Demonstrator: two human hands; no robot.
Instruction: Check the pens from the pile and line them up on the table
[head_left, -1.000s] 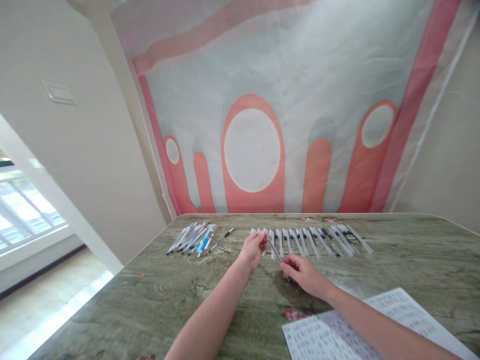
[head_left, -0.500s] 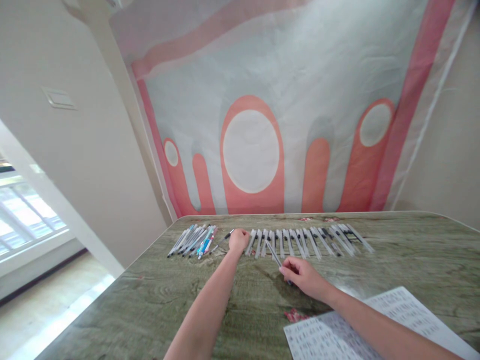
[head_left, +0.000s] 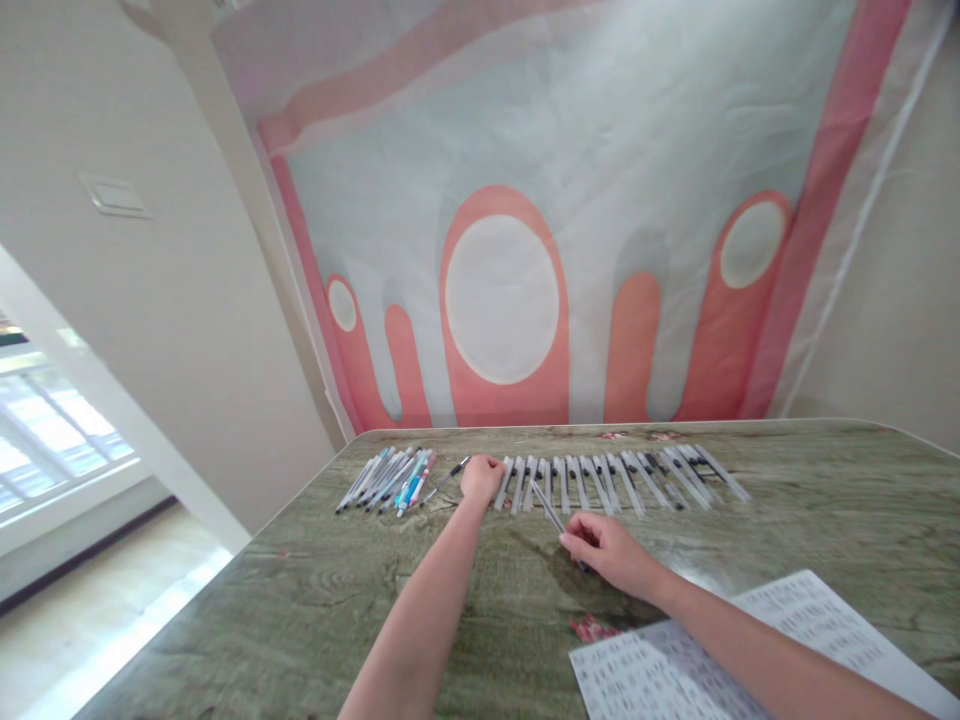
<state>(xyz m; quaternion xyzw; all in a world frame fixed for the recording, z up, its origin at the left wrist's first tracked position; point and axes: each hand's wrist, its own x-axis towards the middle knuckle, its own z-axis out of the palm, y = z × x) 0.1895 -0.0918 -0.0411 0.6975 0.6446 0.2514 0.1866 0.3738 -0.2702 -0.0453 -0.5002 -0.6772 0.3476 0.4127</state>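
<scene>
Several clear pens with black parts point(head_left: 603, 484) lie side by side in a long row across the table. At the row's left end, my left hand point(head_left: 481, 478) is closed at the top of a pen; its fingertips are too small to make out clearly. My right hand point(head_left: 592, 545) pinches a slim grey pen point(head_left: 548, 507), which slants up and left in front of the row. Left of my left hand a single black-and-clear pen point(head_left: 448, 477) lies slanted. Farther left is a group of pens point(head_left: 384, 480), some blue, white and pink.
A printed sheet of paper point(head_left: 645, 672) lies at the front right, under my right forearm. The wooden table point(head_left: 300, 610) reaches back to a wall with a pink and grey covering point(head_left: 600, 130).
My left hand has shifted very slightly to the right along the row's left end. My right hand and its pen have hardly moved.
</scene>
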